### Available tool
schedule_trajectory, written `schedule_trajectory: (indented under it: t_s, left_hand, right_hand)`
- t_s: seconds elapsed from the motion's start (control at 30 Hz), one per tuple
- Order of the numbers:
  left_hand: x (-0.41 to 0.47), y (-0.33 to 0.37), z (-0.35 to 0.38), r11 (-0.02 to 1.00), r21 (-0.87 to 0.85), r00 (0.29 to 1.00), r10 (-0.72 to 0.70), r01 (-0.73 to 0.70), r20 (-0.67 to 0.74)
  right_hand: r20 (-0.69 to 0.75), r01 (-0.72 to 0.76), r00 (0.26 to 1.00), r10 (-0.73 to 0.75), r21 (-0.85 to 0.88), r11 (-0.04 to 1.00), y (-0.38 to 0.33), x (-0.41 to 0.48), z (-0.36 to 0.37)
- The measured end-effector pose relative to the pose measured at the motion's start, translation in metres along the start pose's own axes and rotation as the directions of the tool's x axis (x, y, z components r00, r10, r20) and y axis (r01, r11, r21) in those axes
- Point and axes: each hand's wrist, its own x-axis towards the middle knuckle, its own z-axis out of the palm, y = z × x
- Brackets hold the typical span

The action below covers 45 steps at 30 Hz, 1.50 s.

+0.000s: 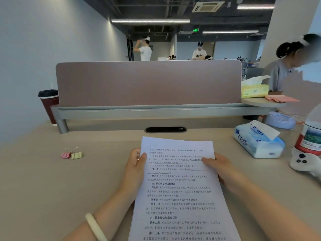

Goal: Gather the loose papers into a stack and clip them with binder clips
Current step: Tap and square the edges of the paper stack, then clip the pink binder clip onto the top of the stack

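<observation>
A stack of white printed papers is held upright-tilted over the beige desk in front of me. My left hand grips its left edge, thumb on the front. My right hand grips the right edge the same way. Two binder clips lie on the desk to the left, apart from my hands: a pink binder clip and a pale yellow binder clip, touching side by side.
A grey-pink divider panel closes the desk's far side, with a cable slot below it. A dark red cup stands far left. Right: a tissue pack, a lidded jar, a bottle, a white controller. A person sits far right.
</observation>
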Motion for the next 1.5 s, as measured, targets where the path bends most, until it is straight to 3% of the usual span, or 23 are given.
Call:
schedule_trajectory:
  t_s: [0.17, 0.3, 0.47, 0.6, 0.7, 0.73, 0.8, 0.87, 0.9, 0.97, 1.07, 1.27, 1.43, 1.5]
  left_hand:
    - [-0.001, 0.0, 0.003, 1.0, 0.0, 1.0, 0.022, -0.022, 0.013]
    - [-0.004, 0.001, -0.001, 1.0, -0.012, 1.0, 0.009, -0.009, -0.002]
    - [-0.002, -0.005, -0.009, 0.997, -0.03, 0.998, -0.065, 0.065, 0.015]
    - [0.005, -0.003, -0.02, 0.989, 0.113, 0.995, -0.096, 0.095, 0.007]
    - [0.027, -0.005, -0.056, 0.969, 0.247, 0.989, 0.036, 0.0, -0.141]
    - [0.04, -0.009, -0.077, 0.914, 0.404, 0.966, 0.133, -0.034, -0.22]
    - [0.066, -0.02, -0.123, 0.619, 0.783, 0.914, 0.279, 0.063, -0.295]
    - [0.084, -0.033, -0.16, 0.319, 0.919, 0.925, 0.22, 0.231, -0.309]
    - [0.09, -0.039, -0.171, 0.248, 0.928, 0.934, 0.157, 0.278, -0.322]
    - [0.095, -0.045, -0.178, 0.208, 0.924, 0.939, 0.057, 0.321, -0.339]
    - [0.101, -0.047, -0.175, 0.157, 0.944, 0.951, 0.063, 0.291, -0.303]
    - [0.1, -0.046, -0.175, 0.15, 0.963, 0.95, 0.191, 0.222, -0.249]
    - [0.105, -0.039, -0.175, 0.333, 0.918, 0.907, 0.279, 0.217, -0.315]
    - [0.113, -0.039, -0.179, 0.357, 0.907, 0.917, 0.24, 0.221, -0.318]
  right_hand:
    - [0.05, 0.009, 0.999, -0.016, 0.128, 0.992, -0.015, 0.008, -0.007]
    - [0.171, -0.119, 0.982, 0.076, 0.259, 0.959, -0.012, 0.005, 0.004]
    - [0.116, -0.049, 0.993, 0.021, 0.245, 0.968, -0.002, 0.005, 0.016]
    - [0.066, -0.002, 0.998, -0.014, 0.238, 0.971, 0.002, 0.008, 0.023]
    - [0.067, 0.01, 0.997, -0.025, 0.216, 0.976, 0.001, 0.011, 0.03]
    - [0.07, 0.012, 0.997, -0.027, 0.206, 0.979, 0.001, 0.012, 0.031]
    - [0.078, 0.011, 0.997, -0.026, 0.186, 0.983, 0.0, 0.013, 0.034]
    - [0.078, 0.013, 0.997, -0.027, 0.168, 0.986, 0.0, 0.013, 0.036]
    - [0.072, 0.015, 0.997, -0.027, 0.161, 0.987, 0.0, 0.013, 0.036]
    - [0.064, 0.016, 0.998, -0.027, 0.157, 0.987, 0.0, 0.013, 0.036]
    - [0.072, 0.011, 0.997, -0.021, 0.146, 0.989, -0.001, 0.016, 0.039]
    - [0.106, 0.018, 0.994, -0.035, 0.157, 0.987, -0.009, 0.021, 0.059]
    - [0.13, 0.026, 0.99, -0.048, 0.164, 0.986, -0.014, 0.028, 0.085]
    - [0.138, 0.025, 0.989, -0.047, 0.158, 0.987, -0.016, 0.029, 0.092]
